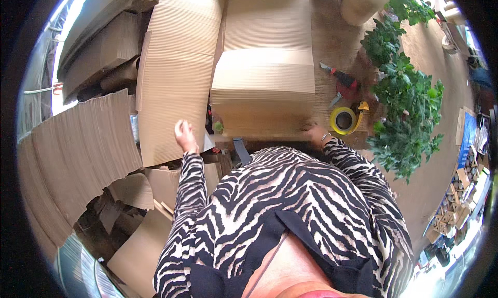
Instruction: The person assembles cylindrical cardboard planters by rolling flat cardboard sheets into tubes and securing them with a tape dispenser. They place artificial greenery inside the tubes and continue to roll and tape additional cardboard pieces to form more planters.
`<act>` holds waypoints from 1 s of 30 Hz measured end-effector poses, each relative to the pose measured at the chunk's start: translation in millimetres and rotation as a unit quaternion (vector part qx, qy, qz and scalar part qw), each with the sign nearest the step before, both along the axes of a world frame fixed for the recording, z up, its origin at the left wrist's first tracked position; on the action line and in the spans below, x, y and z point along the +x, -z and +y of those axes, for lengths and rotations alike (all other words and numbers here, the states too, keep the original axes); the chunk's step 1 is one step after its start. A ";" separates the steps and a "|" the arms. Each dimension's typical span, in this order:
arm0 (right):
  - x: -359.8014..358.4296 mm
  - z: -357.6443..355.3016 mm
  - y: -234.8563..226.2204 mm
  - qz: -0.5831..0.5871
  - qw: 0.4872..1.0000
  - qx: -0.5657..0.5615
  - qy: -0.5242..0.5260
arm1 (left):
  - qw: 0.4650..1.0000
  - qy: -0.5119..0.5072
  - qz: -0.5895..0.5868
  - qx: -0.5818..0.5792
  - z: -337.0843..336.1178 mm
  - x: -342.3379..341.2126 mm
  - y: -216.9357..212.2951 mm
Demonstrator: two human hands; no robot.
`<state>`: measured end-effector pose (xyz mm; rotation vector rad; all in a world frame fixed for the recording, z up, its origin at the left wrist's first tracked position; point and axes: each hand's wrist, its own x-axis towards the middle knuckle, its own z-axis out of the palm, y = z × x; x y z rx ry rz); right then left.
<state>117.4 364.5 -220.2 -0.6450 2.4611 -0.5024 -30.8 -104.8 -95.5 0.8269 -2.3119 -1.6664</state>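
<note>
My left hand [184,135] rests against the near edge of a tall stack of flat cardboard sheets [174,75], fingers apart, holding nothing that I can see. My right hand [314,133] lies on the near right corner of a second cardboard stack [264,64] on the wooden table [332,44]; whether it grips a sheet cannot be told. A yellow roll of tape [343,120] sits just right of that hand. Both sleeves are zebra-striped.
A red-handled tool [342,82] lies on the table beyond the tape. Green leafy plants [407,90] line the right. More cardboard stacks [78,153] stand at the left, with loose pieces [140,246] on the floor. Small boxes [456,204] sit far right.
</note>
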 end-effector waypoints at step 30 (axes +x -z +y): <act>-43.6 -37.1 -29.4 -0.007 0.720 -0.219 0.659 | 0.973 0.151 0.174 0.006 163.7 -265.0 -37.0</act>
